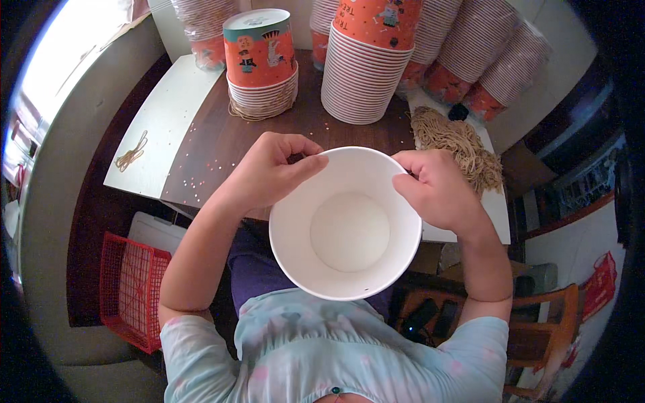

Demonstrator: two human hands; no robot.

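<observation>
A large white paper bucket (pixel 349 232) is tipped toward me, its bare inside and round bottom showing. My left hand (pixel 279 166) pinches its rim at the upper left, and my right hand (pixel 433 185) grips the rim at the upper right. Beyond my left hand, a short stack of orange and green printed paper buckets (pixel 261 50) stands upside down, with string looped about its lowest rims. A taller nested stack of orange buckets (pixel 366 74), also inverted, rises just behind the bucket I hold.
Tan string (pixel 457 144) lies heaped at the table's right, and a small loose string bundle (pixel 132 153) at its left. Plastic-wrapped bucket stacks (pixel 470 47) line the back. A red plastic basket (pixel 134 289) stands below left, a wooden chair (pixel 551 329) below right. Small specks dot the brown tabletop (pixel 208 144).
</observation>
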